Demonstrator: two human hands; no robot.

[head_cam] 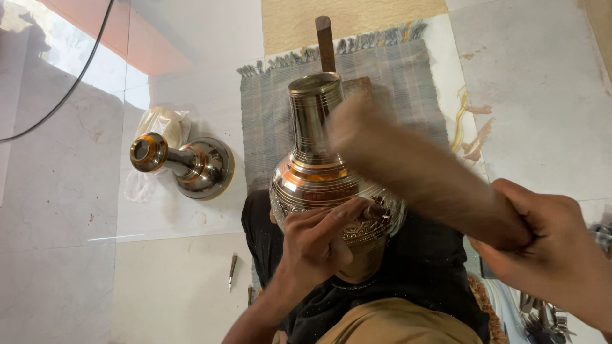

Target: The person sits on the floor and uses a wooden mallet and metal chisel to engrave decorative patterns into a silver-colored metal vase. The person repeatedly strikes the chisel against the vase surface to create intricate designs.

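A shiny engraved metal vase (315, 159) with copper-coloured bands rests against a black cloth (440, 267) on my lap. My left hand (319, 239) presses a small dark chisel (375, 210) against the vase's patterned belly. My right hand (554, 251) grips a thick wooden mallet (421, 169), which is blurred with motion and slants up over the vase's shoulder toward its neck.
A second metal vase (191, 164) lies on its side on the tiled floor at left, by a plastic bag (164, 122). A grey fringed mat (395, 89) lies behind, with a wooden handle (326, 41) on it. Small tools (233, 267) lie on the floor; metal tools (542, 315) sit at lower right.
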